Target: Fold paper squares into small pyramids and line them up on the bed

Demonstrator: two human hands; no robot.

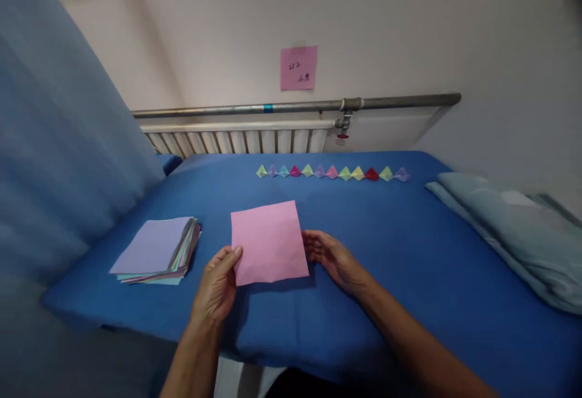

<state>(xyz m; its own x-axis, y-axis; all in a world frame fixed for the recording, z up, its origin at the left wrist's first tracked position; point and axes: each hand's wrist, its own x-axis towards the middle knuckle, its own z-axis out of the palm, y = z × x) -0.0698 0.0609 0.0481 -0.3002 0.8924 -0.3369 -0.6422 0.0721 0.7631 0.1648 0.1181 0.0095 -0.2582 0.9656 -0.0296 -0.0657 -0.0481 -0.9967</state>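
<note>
A square pink sheet of paper [270, 243] is held up over the blue-covered table [386, 234]. My left hand [220, 279] pinches its left edge, thumb on the front face. At the sheet's right edge is my right hand [330, 258], its fingers slightly curled and apart, some fingertips partly behind the paper. On the left of the table lies a stack of coloured paper [152, 246] with a lavender sheet on top. Several small folded paper pieces [331, 172] in various colours form a row near the far edge.
A folded pale green cloth [513, 222] lies on the right. At the left hangs a blue curtain [59, 131]. Behind the table are a radiator [254, 141], a metal pipe [400, 102] and a pink note [299, 68] on the wall.
</note>
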